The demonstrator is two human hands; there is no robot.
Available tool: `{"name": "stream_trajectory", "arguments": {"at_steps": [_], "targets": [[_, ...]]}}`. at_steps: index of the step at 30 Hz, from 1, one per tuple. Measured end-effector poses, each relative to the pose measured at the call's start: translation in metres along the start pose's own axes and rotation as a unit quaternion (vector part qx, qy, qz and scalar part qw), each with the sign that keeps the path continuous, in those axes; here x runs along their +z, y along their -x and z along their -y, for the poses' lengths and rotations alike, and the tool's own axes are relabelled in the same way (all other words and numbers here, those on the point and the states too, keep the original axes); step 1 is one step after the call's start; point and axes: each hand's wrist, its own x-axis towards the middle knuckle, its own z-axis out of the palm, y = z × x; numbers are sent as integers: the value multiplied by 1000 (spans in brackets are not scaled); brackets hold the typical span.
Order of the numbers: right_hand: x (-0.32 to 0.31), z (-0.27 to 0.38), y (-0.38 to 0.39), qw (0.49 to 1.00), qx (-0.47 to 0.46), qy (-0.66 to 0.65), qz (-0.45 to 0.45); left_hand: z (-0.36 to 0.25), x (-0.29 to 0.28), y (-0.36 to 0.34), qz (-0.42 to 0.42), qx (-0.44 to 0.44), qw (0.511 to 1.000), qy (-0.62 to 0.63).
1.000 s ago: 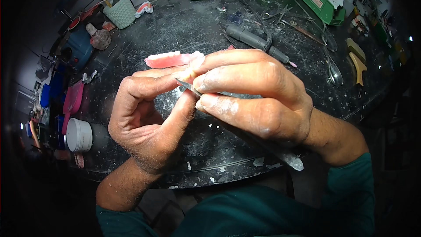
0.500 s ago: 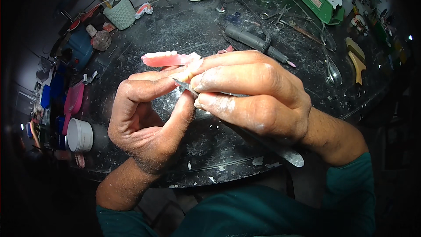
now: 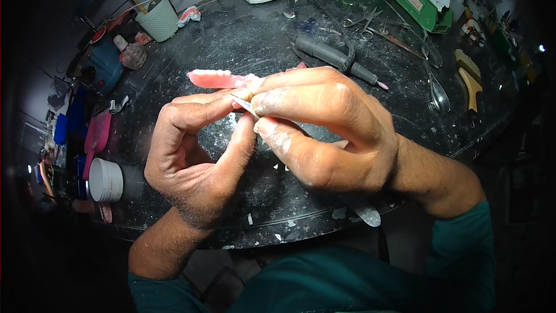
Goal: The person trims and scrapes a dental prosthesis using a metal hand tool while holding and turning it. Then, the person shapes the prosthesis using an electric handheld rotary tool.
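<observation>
Left of grey handpiece (image 3: 330, 55), left hand (image 3: 194, 159), half curled, grips pink denture (image 3: 214, 79); right hand (image 3: 353, 119) pinches metal knife (image 3: 247, 106) close by it, strokes best short, light, edge clear of skin.

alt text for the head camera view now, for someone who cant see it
A person's left hand holds a pink denture with white teeth, while the right hand holds a slim metal blade, its tip close to the denture. A dark, speckled workbench carries a grey handpiece, scissors and green bins.
</observation>
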Motion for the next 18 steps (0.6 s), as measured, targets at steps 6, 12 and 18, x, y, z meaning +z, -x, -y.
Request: {"name": "stream_trajectory", "arguments": {"at_steps": [6, 12, 18], "targets": [[-1, 0, 0, 1000, 6, 5, 12, 0, 0, -1, 3, 6, 1000, -10], [-11, 3, -6, 998, 60, -14, 26, 1, 4, -2, 10, 13, 1000, -3], [-4, -8, -2, 998, 29, -50, -6, 3, 3, -3, 22, 4, 999, 26]]}}
